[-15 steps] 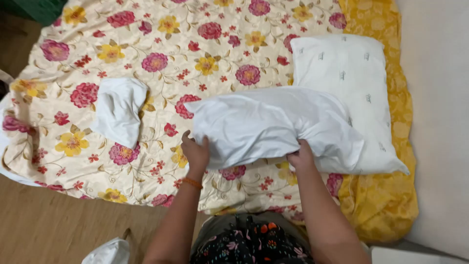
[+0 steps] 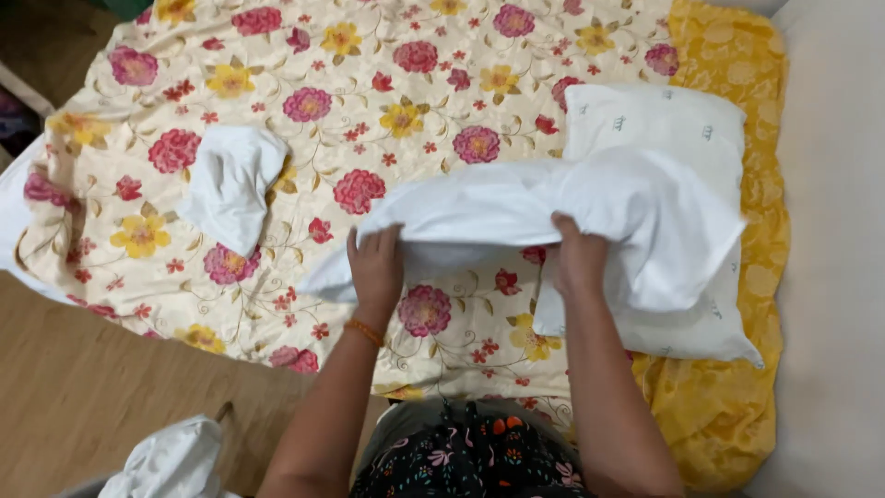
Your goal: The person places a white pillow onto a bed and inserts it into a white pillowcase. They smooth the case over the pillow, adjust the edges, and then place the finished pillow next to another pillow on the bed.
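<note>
While the person is leaning over the near edge of the bed, a crumpled white cloth is lying on the wooden floor at about seven o'clock, and the dark flowered garment they are wearing is filling the bottom centre. Just beyond, the left hand is closing its fingers over the near hem of a white pillowcase, and the right hand is clenching the same hem a little toward three o'clock; both are grasping cloth, with the fingertips tucked under the fold and hidden. The pillowcase is stretching across the middle of the view, lifted slightly off the floral bedspread and draping over the near part of a white pillow at about two o'clock. It is looking light, limp and soft, sagging between the hands, so it is likely to handle like thin cotton: easy to lift, quick to slump and bunch, best taken by the open hem or corners with both hands spread apart. Farther out at ten o'clock, a second bunched white cloth is lying apart on the bedspread, and a yellow sheet is showing along the right edge.
</note>
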